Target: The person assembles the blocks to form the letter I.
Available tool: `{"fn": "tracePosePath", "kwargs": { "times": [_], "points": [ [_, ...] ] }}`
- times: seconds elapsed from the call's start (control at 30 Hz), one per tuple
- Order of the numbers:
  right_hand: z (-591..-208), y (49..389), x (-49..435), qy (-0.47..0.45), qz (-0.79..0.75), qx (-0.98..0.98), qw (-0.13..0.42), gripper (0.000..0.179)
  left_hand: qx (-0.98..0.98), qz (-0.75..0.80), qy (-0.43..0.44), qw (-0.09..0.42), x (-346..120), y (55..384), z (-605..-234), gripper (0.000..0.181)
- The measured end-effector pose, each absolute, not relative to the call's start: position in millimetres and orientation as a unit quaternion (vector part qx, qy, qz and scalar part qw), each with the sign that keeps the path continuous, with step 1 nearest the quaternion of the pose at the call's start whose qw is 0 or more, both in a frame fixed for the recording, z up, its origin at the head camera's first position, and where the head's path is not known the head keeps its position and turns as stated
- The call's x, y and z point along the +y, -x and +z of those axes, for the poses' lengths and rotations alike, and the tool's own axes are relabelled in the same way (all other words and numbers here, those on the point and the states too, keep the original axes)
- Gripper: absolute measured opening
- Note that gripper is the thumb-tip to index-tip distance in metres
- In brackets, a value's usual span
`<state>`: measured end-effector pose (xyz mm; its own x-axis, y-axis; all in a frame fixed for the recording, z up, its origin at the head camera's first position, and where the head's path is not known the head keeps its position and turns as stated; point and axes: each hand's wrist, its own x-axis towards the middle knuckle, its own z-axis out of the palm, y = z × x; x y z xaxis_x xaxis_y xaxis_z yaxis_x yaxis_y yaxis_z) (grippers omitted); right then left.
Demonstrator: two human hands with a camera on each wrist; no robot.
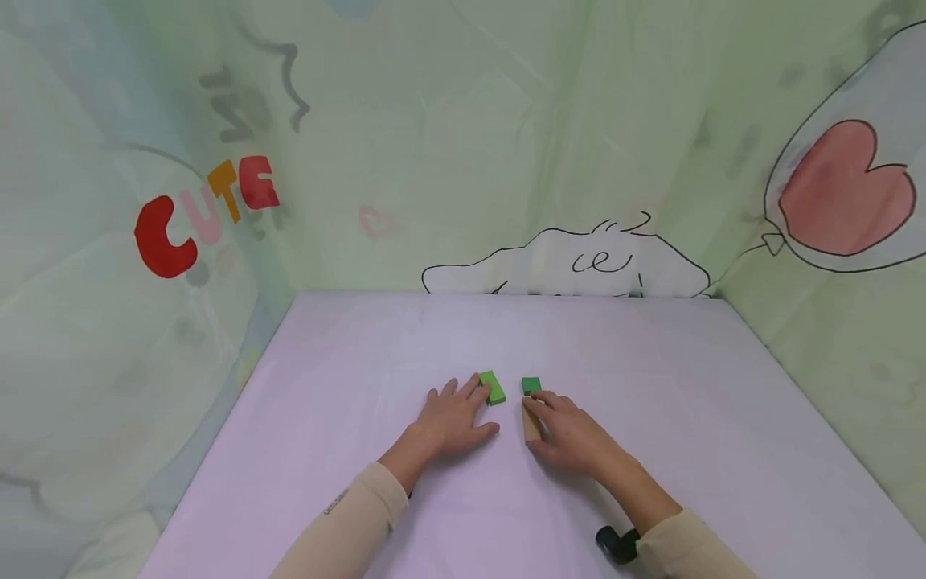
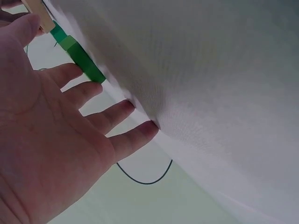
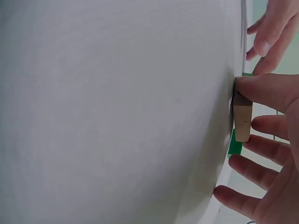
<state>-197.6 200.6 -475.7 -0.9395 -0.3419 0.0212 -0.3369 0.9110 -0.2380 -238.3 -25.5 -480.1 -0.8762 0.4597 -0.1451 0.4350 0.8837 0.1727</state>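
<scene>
My left hand [image 1: 448, 422] lies spread over the pale tabletop, fingers stretched out. Its index and middle fingertips touch the near-left side of a light green rectangular block [image 1: 493, 388], also seen beside those fingertips in the left wrist view [image 2: 85, 61]. To the right, my right hand [image 1: 571, 430] pinches a plain wooden block [image 1: 531, 424] between thumb and fingers. In the right wrist view the thumb presses one end of this wooden block [image 3: 243, 122], low over the cloth. A small dark green block [image 1: 531, 385] sits just beyond it, close to the right fingertips.
A pale lilac cloth covers the table [image 1: 347, 346]. Printed fabric walls [image 1: 448, 145] enclose its back and sides. A black object [image 1: 617, 545] shows at the right wrist, by the sleeve.
</scene>
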Motion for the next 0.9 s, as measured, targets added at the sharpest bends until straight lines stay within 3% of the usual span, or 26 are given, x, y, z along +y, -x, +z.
{"fn": "tracePosePath", "kwargs": {
  "times": [0.9],
  "points": [
    [-475.8, 192.6, 204.2, 0.183, -0.128, 0.975, 0.009, 0.067, 0.968, 0.054, -0.229, 0.086, -23.3, 238.8, -483.8, 0.072]
  ]
}}
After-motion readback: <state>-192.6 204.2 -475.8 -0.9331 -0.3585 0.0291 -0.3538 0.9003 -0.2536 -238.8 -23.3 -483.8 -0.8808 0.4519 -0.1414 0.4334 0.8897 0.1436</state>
